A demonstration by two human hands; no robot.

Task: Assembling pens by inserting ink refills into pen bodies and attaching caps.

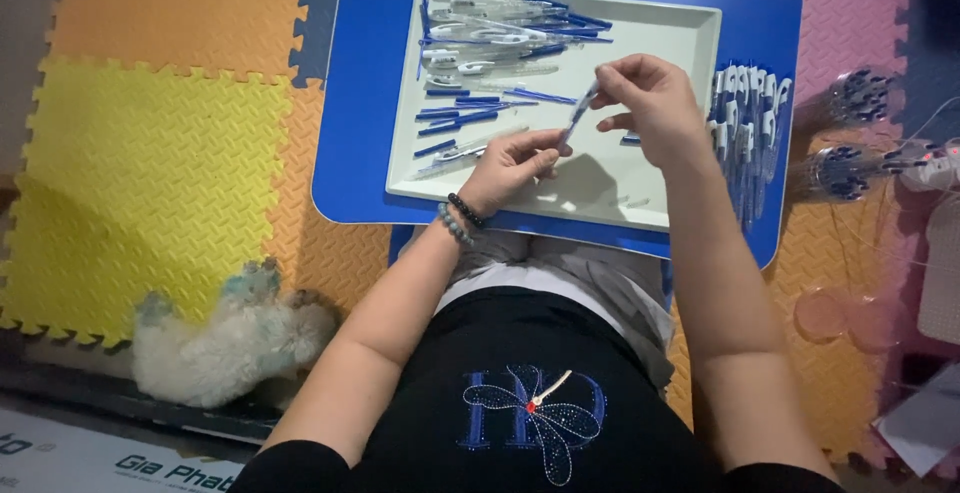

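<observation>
A clear pen barrel (579,113) with a blue part is held between both hands above a white tray (690,103). My left hand (510,168) grips its lower end; my right hand (650,103) pinches its upper end. Loose pen parts (495,53), clear barrels and blue refills, lie heaped in the tray's far left part. The tray rests on a blue lap table (360,103). A beaded bracelet (458,218) circles my left wrist.
Finished pens (748,123) lie in a row on the lap table's right side. Two clear tubs of pens (850,133) lie on the foam floor mats at the right. A fluffy white dog (225,338) lies at the lower left.
</observation>
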